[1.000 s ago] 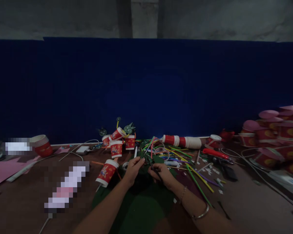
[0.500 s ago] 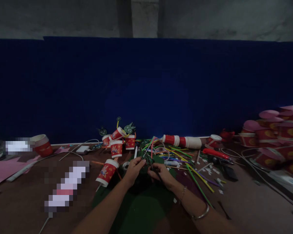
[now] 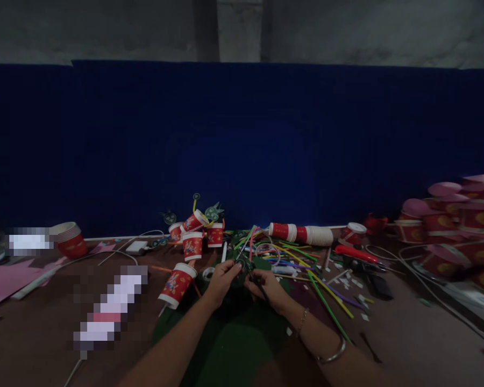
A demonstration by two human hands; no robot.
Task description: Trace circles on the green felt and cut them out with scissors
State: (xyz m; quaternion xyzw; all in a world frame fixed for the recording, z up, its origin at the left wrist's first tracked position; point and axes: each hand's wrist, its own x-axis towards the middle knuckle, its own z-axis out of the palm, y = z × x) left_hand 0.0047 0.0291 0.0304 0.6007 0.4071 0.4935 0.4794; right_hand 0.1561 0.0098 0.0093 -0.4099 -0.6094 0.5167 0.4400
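Note:
My left hand (image 3: 225, 278) pinches a small dark green paper cutout (image 3: 245, 263) with pale outlines between thumb and fingers. Black-handled scissors (image 3: 261, 289) are in my right hand (image 3: 268, 290), whose fingers are curled round the handles. The blades reach toward the cutout, though dim light hides where they meet it. Both hands are close together above a dark green sheet (image 3: 226, 344). Just left of them, a red paper cup (image 3: 177, 285) lies tilted near a roll of tape (image 3: 207, 274).
More decorated red cups (image 3: 192, 246) cluster behind on the left. Colourful pipe cleaners (image 3: 326, 295) and white scraps spread to the right, before a lying cup stack (image 3: 318, 235). A red-handled tool (image 3: 357, 253), cables and a pile of red-and-pink cup crafts (image 3: 447, 220) are farther right.
Hardly anything differs. My right hand and the scissors have shifted very slightly; my left hand keeps its hold on the paper cutout.

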